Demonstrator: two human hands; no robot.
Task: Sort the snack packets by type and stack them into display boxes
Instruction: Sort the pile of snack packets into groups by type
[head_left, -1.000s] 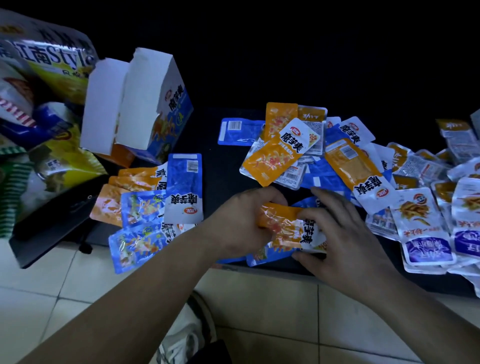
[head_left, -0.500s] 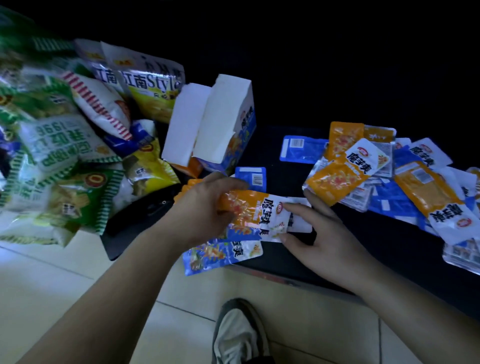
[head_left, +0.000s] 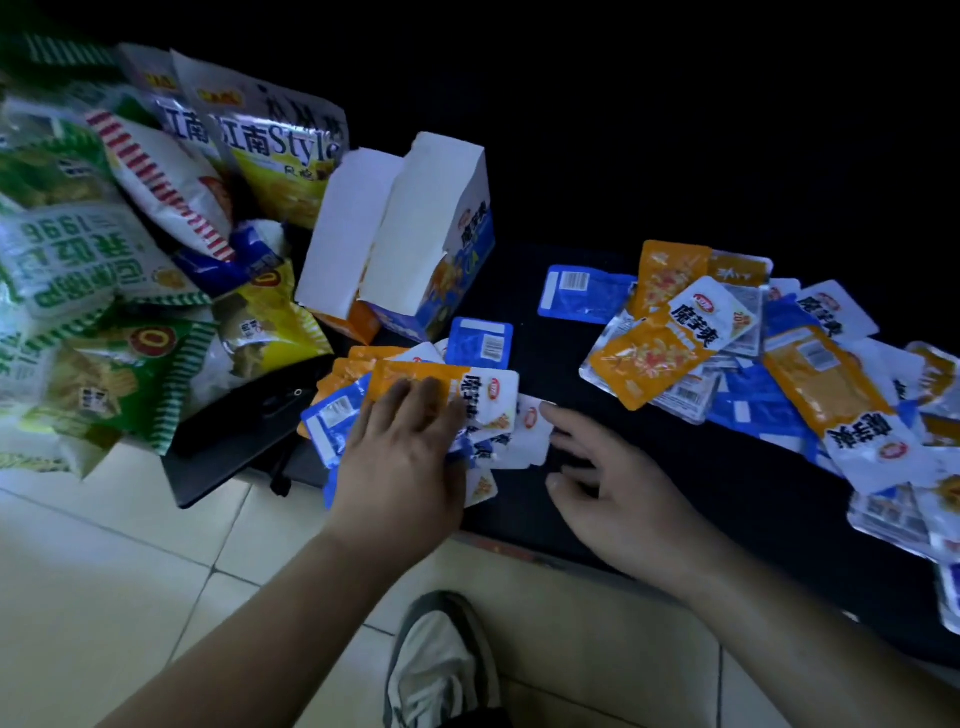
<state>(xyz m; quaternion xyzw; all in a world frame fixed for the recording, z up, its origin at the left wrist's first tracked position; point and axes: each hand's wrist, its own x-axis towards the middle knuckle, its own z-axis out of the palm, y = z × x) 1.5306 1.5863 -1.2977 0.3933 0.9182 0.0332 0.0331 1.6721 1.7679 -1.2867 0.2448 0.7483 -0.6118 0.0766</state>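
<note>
My left hand (head_left: 402, 460) lies flat, fingers spread, on a small stack of orange and blue snack packets (head_left: 483, 389) at the near left of the black table (head_left: 727, 493). An orange packet is on top of that stack. My right hand (head_left: 618, 493) hovers just right of the stack with relaxed fingers and holds nothing. A large loose pile of orange, blue and silver packets (head_left: 727, 353) spreads over the right of the table. A white display box with blue and orange print (head_left: 415, 228) stands open behind the stack.
Big chip bags (head_left: 130, 260) in green, yellow and white heap up at the left. The table's front edge runs just below my hands, above a light tiled floor (head_left: 130, 597). My shoe (head_left: 441, 660) shows at the bottom centre.
Both hands carried the orange packets leftward and set them on the small stack. My right hand has let go and drawn back; my left hand now presses flat on top.
</note>
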